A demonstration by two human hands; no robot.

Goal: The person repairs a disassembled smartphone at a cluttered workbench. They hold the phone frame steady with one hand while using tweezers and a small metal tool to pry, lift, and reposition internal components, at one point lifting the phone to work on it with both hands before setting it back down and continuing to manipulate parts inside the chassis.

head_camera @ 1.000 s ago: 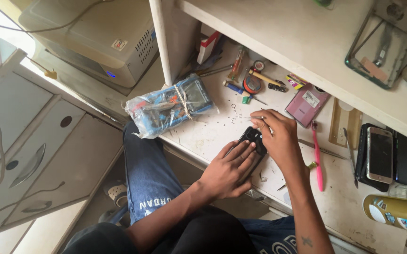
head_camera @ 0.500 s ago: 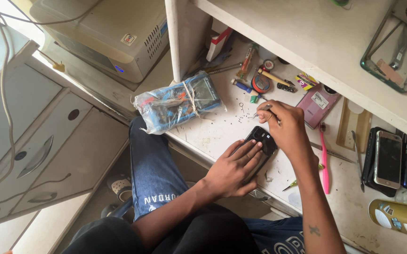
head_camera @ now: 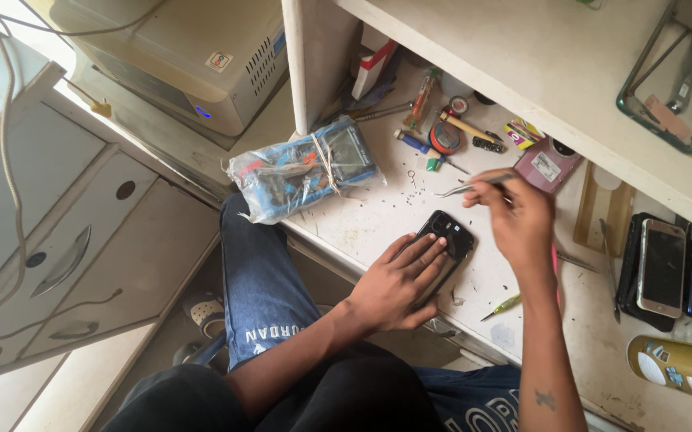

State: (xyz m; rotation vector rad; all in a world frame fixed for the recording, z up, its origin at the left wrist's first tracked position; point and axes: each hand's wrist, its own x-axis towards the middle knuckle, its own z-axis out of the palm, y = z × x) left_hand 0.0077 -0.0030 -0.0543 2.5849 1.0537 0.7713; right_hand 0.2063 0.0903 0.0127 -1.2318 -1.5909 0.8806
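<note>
Moved since a second ago: right hand [head_camera: 518,220], lifted off the dark phone [head_camera: 444,244] and raised toward the shelf side, now pinching metal tweezers [head_camera: 467,189] between closed fingertips, tips pointing left above the phone. Likely a shift from pressing to picking at small parts.

Left hand [head_camera: 400,280]: unchanged, fingers spread flat, pressing the phone's lower half onto the white worktop [head_camera: 378,216].

Phone: lying back up near the worktop's front edge, right of the plastic-wrapped bundle [head_camera: 306,168].

Green screwdriver [head_camera: 499,306]: just right of the phone, untouched.
</note>
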